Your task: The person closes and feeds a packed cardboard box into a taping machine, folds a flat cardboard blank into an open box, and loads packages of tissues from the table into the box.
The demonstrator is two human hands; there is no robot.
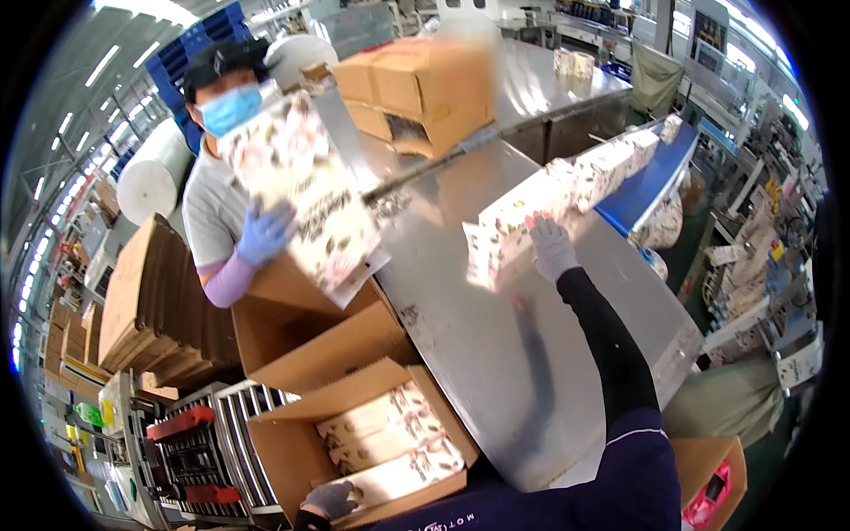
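Nearest floral pack: on the metal desk point(443, 274), a long pale block point(507, 223) in a thin, glossy-looking wrap printed with flowers and leaves, its near end loose and crinkled.
Right hand: gloved in pale grey with reddish fingertips, the hand point(555, 250) lies against the side and top edge of that block, fingers pointing away from the wearer; the thumb is hidden, so whether it grips cannot be told.
Right arm: stretched forward over the desk in a dark sleeve, nearly straight, with a dim reflection in the metal beneath.
Left hand: in a darker grey glove, the hand point(332, 499) is low, its fingers bent over the near end of a floral pack inside the open carton point(285, 442); how firmly it holds cannot be told.
Carton contents: at least 2 floral packs point(412, 469) lie lengthwise, side by side, between brown corrugated walls.
Row behind: more floral packs point(611, 173) run from the block onto a smooth blue conveyor belt point(642, 203).
Co-worker: across the desk, a blue-gloved hand point(267, 232) supports a large floral bundle point(301, 190), tilted and blurred, above a 2nd open carton point(350, 345).
Farther out: a battered cardboard box point(381, 84) on metal, flattened brown sheets point(133, 292) stacked upright, and a round white roll point(152, 181).
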